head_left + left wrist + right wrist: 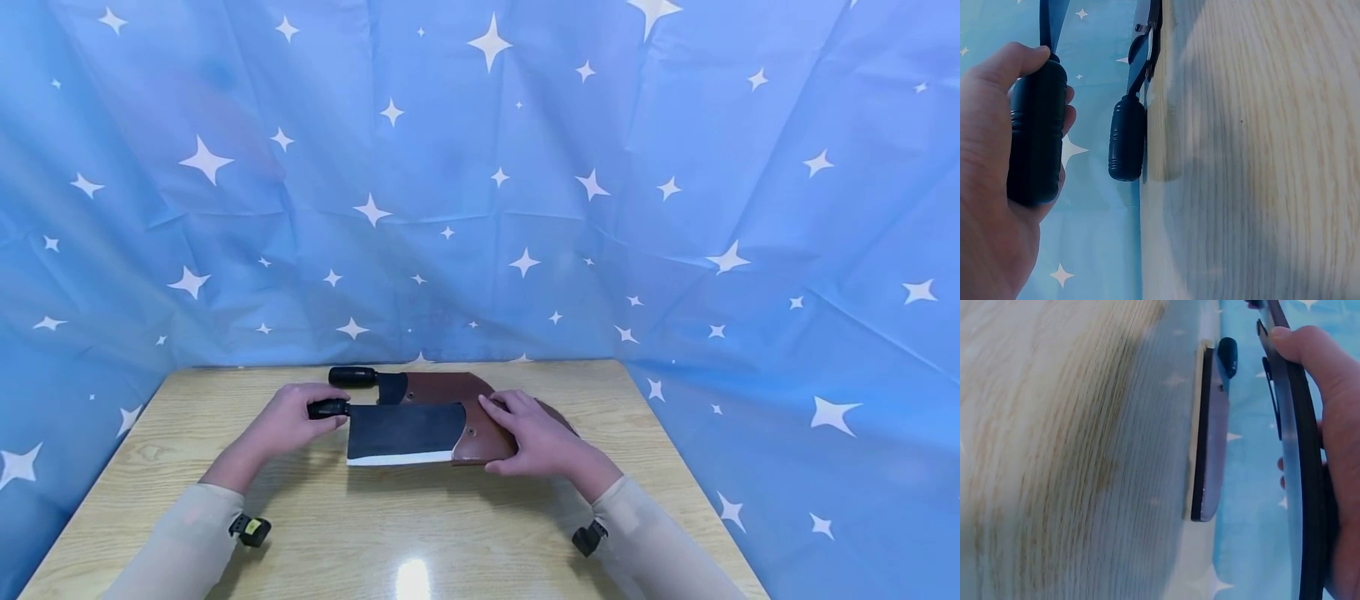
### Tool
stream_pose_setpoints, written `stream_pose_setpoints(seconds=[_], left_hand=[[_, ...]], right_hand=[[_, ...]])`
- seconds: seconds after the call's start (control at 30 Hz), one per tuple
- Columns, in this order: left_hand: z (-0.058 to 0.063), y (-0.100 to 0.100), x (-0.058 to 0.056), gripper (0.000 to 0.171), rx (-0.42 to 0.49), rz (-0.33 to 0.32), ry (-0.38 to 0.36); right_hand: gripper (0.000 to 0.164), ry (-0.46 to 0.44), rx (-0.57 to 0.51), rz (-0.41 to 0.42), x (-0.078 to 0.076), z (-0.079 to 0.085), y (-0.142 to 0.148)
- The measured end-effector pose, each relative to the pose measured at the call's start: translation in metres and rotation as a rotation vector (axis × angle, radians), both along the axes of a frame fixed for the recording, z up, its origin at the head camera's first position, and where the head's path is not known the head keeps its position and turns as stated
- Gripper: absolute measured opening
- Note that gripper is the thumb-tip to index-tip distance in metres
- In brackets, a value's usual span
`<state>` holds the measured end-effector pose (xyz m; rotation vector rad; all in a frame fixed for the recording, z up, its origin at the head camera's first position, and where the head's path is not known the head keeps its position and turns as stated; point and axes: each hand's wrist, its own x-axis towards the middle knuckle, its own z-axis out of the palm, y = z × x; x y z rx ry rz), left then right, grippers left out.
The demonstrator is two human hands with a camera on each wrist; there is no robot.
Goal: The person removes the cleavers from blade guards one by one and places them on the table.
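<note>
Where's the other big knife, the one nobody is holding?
In the head view, the resting knife lies near the far edge of the table, its handle pointing left, just beyond the held knife.

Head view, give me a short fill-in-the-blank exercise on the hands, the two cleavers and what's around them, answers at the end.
1. The left hand grips the near cleaver by its black ____.
2. The right hand holds that cleaver's sheath, which is coloured ____.
3. The far cleaver rests on the wooden ____.
4. The blue backdrop is patterned with white four-pointed ____.

Missing words: handle; brown; table; stars.
</note>
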<state>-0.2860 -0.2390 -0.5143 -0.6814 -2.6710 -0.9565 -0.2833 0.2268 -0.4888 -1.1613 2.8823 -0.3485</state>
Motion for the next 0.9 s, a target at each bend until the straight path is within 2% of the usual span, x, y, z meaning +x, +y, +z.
stream_pose_setpoints(seconds=[0.53, 0.9], left_hand=[[0.0001, -0.0035, -0.0012, 0.031, -0.003, 0.002, -0.027], [0.0015, -0.0053, -0.0017, 0.032, -0.018, -0.005, -0.007]], right_hand=[[0.111, -0.001, -0.012, 0.002, -0.0008, -0.0044, 0.0026], [0.111, -0.002, -0.01, 0.004, -0.001, -0.0045, 0.0059]])
